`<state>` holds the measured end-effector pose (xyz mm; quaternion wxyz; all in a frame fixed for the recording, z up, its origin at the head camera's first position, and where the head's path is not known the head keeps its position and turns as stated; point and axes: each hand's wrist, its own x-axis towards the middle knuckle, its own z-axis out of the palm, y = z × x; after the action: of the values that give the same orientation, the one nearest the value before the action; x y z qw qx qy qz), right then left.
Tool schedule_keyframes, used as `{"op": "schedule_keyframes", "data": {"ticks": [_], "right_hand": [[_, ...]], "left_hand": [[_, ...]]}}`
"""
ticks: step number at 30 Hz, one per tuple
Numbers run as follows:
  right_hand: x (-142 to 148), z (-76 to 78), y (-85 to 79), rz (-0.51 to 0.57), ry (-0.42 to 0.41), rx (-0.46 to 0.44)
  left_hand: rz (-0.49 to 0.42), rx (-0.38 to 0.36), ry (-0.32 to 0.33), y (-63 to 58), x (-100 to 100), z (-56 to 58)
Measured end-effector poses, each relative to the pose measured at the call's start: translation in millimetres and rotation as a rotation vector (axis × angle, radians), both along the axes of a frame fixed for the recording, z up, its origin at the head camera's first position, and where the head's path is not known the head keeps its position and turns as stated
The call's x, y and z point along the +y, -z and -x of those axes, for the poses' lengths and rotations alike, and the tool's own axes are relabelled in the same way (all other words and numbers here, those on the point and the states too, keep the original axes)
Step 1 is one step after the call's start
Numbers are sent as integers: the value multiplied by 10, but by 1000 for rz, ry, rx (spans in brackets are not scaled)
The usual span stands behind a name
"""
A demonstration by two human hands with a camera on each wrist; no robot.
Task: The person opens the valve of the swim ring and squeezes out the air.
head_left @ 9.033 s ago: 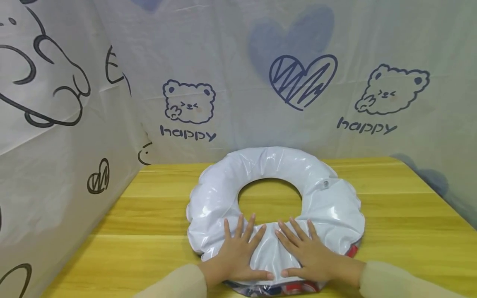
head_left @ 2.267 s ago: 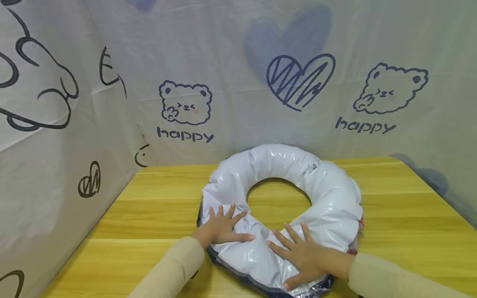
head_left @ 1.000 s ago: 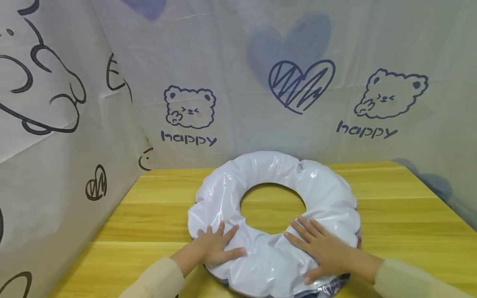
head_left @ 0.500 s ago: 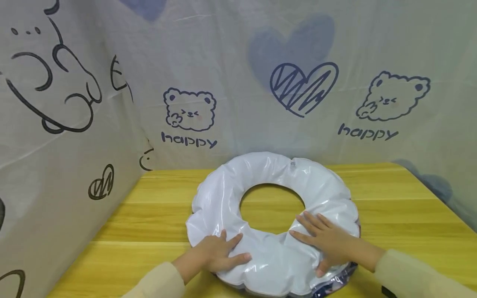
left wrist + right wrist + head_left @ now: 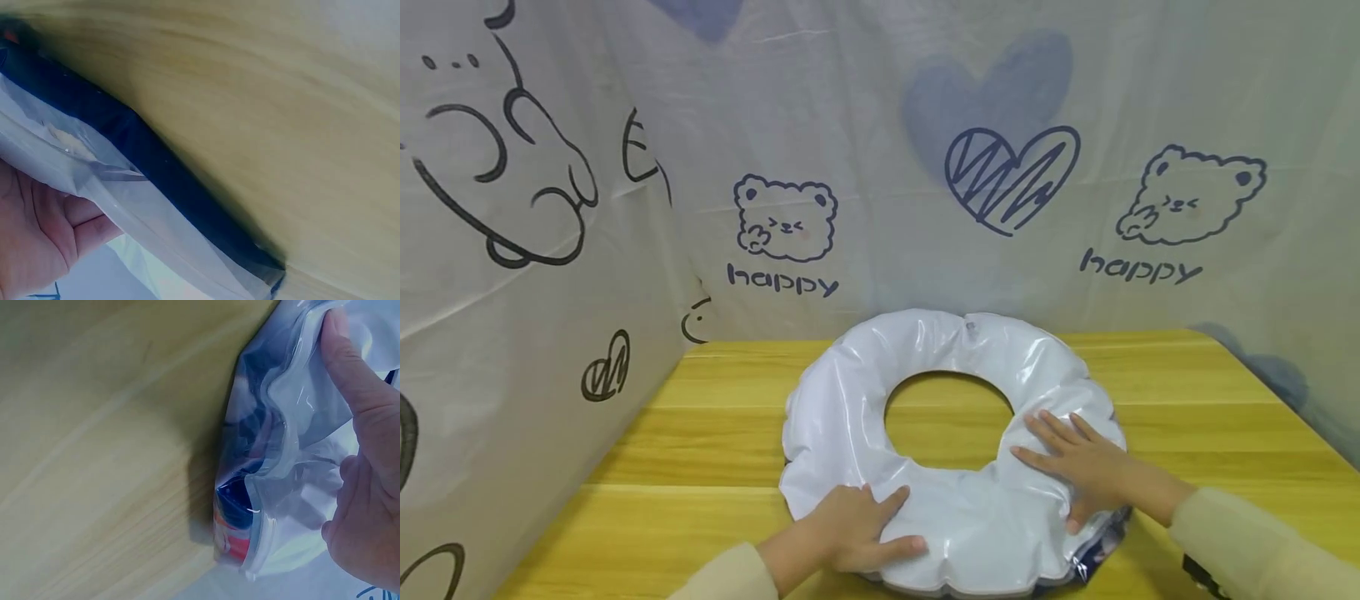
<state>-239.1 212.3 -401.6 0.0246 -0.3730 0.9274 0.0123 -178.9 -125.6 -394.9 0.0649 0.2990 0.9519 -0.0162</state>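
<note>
An inflatable swim ring (image 5: 842,400), white side up, lies on the wooden table. Its valve (image 5: 971,326) sits at the far edge. My left hand (image 5: 850,525) rests on the ring's near left part, thumb and index finger spread; its other fingers are mostly hidden in the head view. My right hand (image 5: 1086,467) lies on the near right part with fingers extended. In the left wrist view, a navy edge (image 5: 169,162) shows beneath the white vinyl beside my palm (image 5: 31,231). In the right wrist view, a coloured print (image 5: 240,506) shows along the ring's side, below my thumb (image 5: 350,369).
The yellow wood-grain table (image 5: 700,433) extends on both sides of the ring. A pale cloth with bear and heart drawings (image 5: 880,167) hangs behind it and along the left. A small dark item (image 5: 1202,575) shows under the right sleeve.
The ring has turned counterclockwise, its valve shifting from the right side to the far edge. Over the last second, my left hand has slid nearer and rightward, my right hand farther out and rightward.
</note>
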Motion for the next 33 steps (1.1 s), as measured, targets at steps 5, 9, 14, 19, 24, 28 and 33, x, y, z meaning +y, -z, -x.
{"op": "schedule_keyframes", "data": {"ticks": [5,9,14,19,24,28,33], "right_hand": [[90,33,17,-2,31,-10],[142,67,19,-12,45,2],[192,105,20,-39,28,88],[257,153,15,-23,41,131],[290,177,-23,-16,79,125],[298,141,-82,7,82,144],[281,44,-190,43,51,167]], "left_hand": [[-3,35,33,37,76,-60],[-21,62,64,47,131,-104],[-34,48,66,55,205,-171],[-30,21,76,69,277,-218],[-89,92,122,47,266,-228],[-263,265,117,99,128,-172],[-406,512,10,204,-133,-32]]}}
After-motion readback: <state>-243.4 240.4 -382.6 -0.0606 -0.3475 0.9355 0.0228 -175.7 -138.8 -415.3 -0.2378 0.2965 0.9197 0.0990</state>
